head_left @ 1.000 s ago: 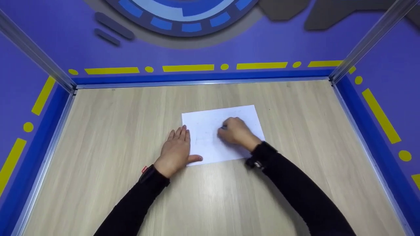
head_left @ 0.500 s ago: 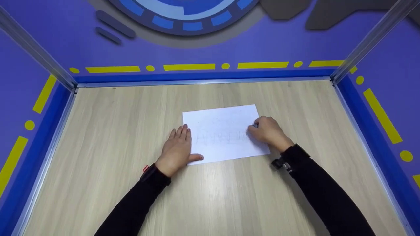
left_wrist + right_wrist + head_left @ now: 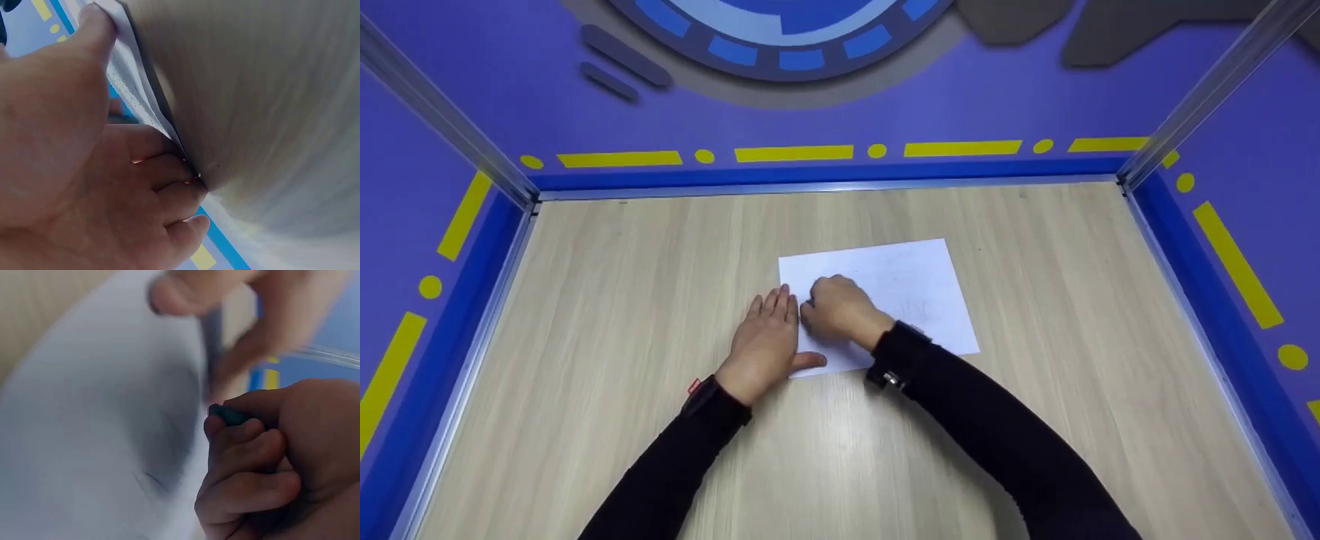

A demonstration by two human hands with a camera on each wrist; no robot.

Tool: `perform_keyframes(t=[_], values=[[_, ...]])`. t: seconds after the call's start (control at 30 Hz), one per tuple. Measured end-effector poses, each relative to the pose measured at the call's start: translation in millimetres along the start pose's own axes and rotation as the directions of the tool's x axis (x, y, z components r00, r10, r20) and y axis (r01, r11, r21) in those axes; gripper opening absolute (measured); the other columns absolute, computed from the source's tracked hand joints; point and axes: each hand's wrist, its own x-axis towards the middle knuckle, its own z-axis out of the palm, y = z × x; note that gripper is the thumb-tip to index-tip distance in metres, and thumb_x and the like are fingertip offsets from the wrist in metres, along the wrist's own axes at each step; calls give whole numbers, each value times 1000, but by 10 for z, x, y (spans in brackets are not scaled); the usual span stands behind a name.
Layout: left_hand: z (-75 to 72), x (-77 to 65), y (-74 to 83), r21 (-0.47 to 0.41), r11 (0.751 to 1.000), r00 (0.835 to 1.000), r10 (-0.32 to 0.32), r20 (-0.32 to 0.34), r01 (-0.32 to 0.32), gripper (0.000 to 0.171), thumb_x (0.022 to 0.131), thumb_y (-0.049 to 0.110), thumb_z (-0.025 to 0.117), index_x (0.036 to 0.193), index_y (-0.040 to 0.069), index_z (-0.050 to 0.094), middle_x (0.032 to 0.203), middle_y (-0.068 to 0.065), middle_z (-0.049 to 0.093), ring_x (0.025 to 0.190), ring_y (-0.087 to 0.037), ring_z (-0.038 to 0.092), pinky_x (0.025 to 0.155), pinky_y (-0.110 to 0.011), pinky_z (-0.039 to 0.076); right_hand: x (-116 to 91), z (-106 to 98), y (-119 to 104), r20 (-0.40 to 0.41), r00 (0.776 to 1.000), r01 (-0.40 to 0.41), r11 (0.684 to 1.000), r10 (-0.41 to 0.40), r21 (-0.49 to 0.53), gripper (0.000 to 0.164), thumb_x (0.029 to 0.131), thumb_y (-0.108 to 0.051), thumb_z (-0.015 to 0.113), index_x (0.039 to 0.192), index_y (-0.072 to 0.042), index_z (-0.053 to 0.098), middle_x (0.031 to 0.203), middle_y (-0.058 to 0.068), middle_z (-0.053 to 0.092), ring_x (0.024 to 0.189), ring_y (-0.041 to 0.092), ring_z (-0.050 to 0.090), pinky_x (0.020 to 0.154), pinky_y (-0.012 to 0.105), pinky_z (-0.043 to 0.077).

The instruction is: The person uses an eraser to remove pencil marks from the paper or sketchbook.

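Note:
A white sheet of paper (image 3: 907, 262) lies slightly turned on the table, with faint grey pencil marks (image 3: 915, 307) across its middle. My left hand (image 3: 765, 341) rests flat along the sheet's left edge, fingers straight and thumb spread over the lower left corner. Close beside it, my right hand (image 3: 840, 309) is over the left part of the paper, fingers curled. In the right wrist view it pinches a small dark teal eraser (image 3: 230, 415) between thumb and fingers; most of the eraser is hidden. The left wrist view shows the paper edge (image 3: 135, 67) under the left thumb.
Light wooden tabletop (image 3: 660, 255) surrounds the paper. A purple and blue back panel (image 3: 810, 120) with yellow dashes stands behind it, and similar side panels (image 3: 1222, 247) rise left and right, framed by metal rails.
My right hand went from the paper's middle to its right edge, then swept back left beside my left hand, still holding the eraser. The left hand has stayed put.

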Motion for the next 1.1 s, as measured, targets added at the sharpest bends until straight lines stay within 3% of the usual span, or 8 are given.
perform_keyframes(t=[0.17, 0.23, 0.33, 0.53, 0.63, 0.87, 1.0, 1.1], values=[[0, -7, 0, -3, 1000, 1000, 2, 10, -2, 118, 95, 73, 71, 169, -10, 31, 180, -30, 26, 171, -42, 27, 141, -57, 21, -50, 13, 240, -46, 998, -35, 999, 36, 30, 32, 102, -30, 65, 104, -2, 81, 112, 18, 80, 113, 37, 71, 101, 51, 58], [3, -10, 1, 9, 1000, 1000, 3, 12, -3, 119, 96, 74, 70, 169, -11, 31, 180, -30, 26, 171, -42, 27, 141, -57, 21, -119, -53, 444, -73, 996, -55, 997, 60, 59, 31, 100, -28, 67, 102, -1, 81, 110, 18, 80, 111, 37, 71, 99, 51, 59], [-7, -13, 1, 32, 999, 1000, 2, 22, -2, 119, 96, 76, 67, 170, -10, 29, 181, -29, 25, 171, -42, 25, 141, -57, 21, -260, -190, 826, -114, 990, -72, 992, 84, 107, 25, 96, -26, 68, 83, -5, 74, 89, 10, 72, 93, 31, 67, 85, 45, 57], [-19, -11, 8, 38, 999, 999, 1, 32, -2, 119, 97, 77, 64, 171, -9, 28, 181, -28, 23, 172, -41, 23, 141, -57, 20, -621, -501, 1595, -123, 971, -184, 969, 205, 165, 29, 97, -29, 66, 78, -8, 69, 84, 8, 66, 84, 27, 61, 76, 42, 53], [-19, -11, 9, 40, 999, 1000, -1, 24, 0, 119, 97, 77, 65, 170, -9, 28, 181, -29, 24, 172, -41, 24, 141, -57, 21, -730, -584, 1788, -127, 960, -231, 961, 251, 153, 35, 97, -29, 64, 69, -13, 53, 75, 3, 50, 74, 24, 51, 65, 35, 39], [-2, -8, 20, 27, 1000, 1000, 10, 16, -11, 120, 96, 76, 67, 169, -11, 30, 180, -30, 26, 171, -43, 26, 141, -58, 22, -705, -539, 1597, -127, 958, -237, 958, 258, 163, 37, 97, -31, 65, 67, -16, 49, 72, 1, 46, 71, 22, 48, 62, 33, 37], [-16, -7, 26, 32, 999, 1000, 9, 18, -10, 120, 96, 76, 67, 169, -11, 30, 180, -31, 26, 170, -43, 27, 141, -57, 23, -549, -407, 1219, -84, 977, -168, 955, 194, 244, 47, 98, -33, 68, 63, -20, 41, 63, -7, 35, 60, 16, 39, 56, 30, 34], [-17, -1, 18, 20, 1000, 1000, 6, 14, -6, 120, 96, 75, 68, 168, -12, 31, 180, -31, 26, 170, -43, 27, 140, -57, 23, -394, -294, 840, -65, 991, -104, 970, 121, 219, 47, 99, -34, 68, 62, -20, 42, 63, -6, 38, 62, 17, 42, 59, 32, 36]])
